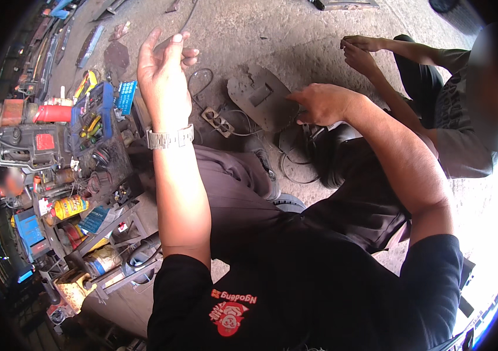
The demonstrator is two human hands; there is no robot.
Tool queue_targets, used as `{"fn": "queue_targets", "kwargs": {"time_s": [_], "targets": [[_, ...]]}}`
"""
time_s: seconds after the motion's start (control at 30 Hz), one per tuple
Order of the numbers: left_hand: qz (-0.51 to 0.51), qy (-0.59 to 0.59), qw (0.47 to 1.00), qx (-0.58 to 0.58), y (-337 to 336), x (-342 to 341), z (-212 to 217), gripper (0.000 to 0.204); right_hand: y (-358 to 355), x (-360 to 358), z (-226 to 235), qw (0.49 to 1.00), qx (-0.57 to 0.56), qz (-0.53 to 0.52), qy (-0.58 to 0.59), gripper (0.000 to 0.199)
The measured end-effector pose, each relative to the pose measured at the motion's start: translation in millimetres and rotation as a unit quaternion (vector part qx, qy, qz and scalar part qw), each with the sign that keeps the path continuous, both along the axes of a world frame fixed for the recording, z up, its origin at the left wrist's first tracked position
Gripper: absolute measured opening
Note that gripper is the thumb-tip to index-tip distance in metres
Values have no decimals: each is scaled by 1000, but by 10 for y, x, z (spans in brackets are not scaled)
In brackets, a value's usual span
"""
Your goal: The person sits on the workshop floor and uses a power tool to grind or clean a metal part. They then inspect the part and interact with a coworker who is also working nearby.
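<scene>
My left hand (164, 61), with a metal-band watch (170, 138) on the wrist, is raised over the floor at the upper left. Its fingers are loosely bent and apart, and I see nothing held in them. A thin cable passes behind its fingertips. My right hand (326, 104) reaches out with the index finger extended toward the right edge of a flat grey metal plate (275, 105). Whether the fingertip touches the plate, I cannot tell. The plate has a rectangular cutout and a rounded outline. Beside it lies a power strip (218, 121) with its cable.
Another person's hands (361, 50) are together at the upper right. To my left, a cluttered bench holds a blue tool tray (92, 114), a yellow bottle (68, 207), a dark machine (32, 145) and a blue box (31, 233). Metal scraps (89, 45) lie on the concrete floor.
</scene>
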State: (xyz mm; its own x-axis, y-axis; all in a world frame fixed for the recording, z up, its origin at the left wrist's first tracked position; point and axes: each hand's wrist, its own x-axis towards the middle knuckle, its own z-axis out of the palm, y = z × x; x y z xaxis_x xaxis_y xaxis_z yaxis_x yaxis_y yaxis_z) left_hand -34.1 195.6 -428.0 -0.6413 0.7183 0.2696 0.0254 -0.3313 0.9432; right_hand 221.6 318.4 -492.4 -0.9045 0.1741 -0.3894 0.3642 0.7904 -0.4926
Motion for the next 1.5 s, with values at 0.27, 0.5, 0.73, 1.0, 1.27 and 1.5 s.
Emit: {"fn": "queue_targets", "kwargs": {"time_s": [0.27,0.5,0.73,1.0,1.27,1.5], "targets": [[60,197,977,-52,-26,-59,-237,61,-250,-49,256,998,-44,5,37,63],[48,312,939,-137,-12,143,-112,74,-10,-45,656,961,18,-206,186,72],[15,315,940,-129,70,312,-153,90,136,129,559,937,23,-282,206,79],[-35,371,918,-137,142,498,-195,17,-15,281,672,988,1,-125,91,70],[-173,464,851,-174,94,636,-287,31,-131,256,724,995,10,-72,76,75],[-195,461,853,-150,126,699,-277,35,-170,218,815,995,21,-64,76,76]]}}
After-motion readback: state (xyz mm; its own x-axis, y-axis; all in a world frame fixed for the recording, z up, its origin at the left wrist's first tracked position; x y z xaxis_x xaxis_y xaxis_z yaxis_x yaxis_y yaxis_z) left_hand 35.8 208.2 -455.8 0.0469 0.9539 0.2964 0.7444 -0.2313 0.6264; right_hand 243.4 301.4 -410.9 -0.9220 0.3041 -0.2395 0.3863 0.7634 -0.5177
